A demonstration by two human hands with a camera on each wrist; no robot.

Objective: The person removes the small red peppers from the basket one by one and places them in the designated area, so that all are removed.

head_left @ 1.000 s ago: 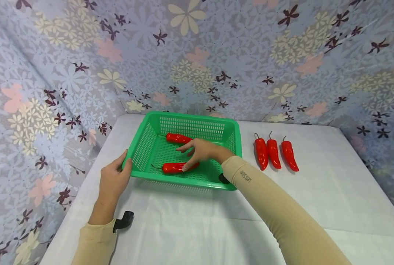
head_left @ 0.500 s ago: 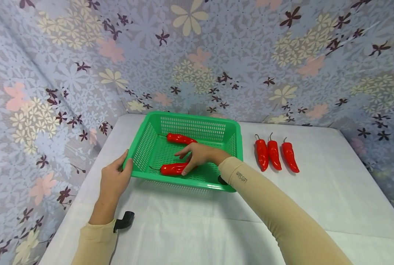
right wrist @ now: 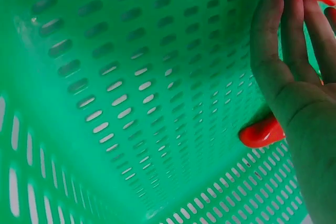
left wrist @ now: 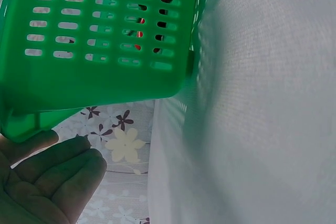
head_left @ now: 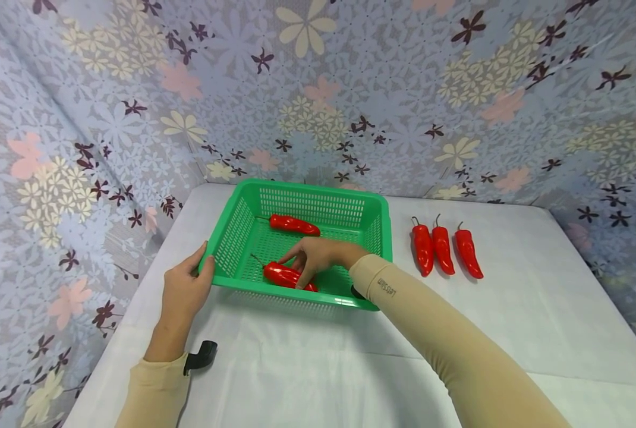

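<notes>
A green slotted basket stands on the white table. My left hand holds its near left corner, thumb along the front wall and fingers under the rim of the basket. My right hand reaches inside with its fingers straight. They rest on a red pepper that lies slanted by the near wall. In the right wrist view the tip of that pepper shows under my palm on the basket floor. A second red pepper lies by the far wall.
Three more red peppers lie side by side on the table right of the basket. Flowered cloth walls close in the back and both sides. A black clip pokes out at my left wrist.
My right hand drew back toward the near wall and turned the near pepper, whose stem now points up-left. The left hand and basket stayed put.
</notes>
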